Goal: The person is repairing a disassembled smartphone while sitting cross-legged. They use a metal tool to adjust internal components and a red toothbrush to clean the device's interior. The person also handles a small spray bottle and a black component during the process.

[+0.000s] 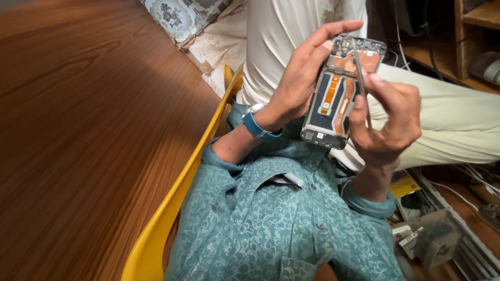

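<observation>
Wooden worktop lies left; tool tip obscured; left hand fingers clasp opened phone, right hand fingers pinch thin tool.

The left edge of the opened phone is covered by the left hand, and its lower right corner by the right hand. The tip of the thin tool cannot be made out against the circuitry. The yellow chair is cut off by the bottom edge. The clutter at lower right is too blurred to be identified.
</observation>
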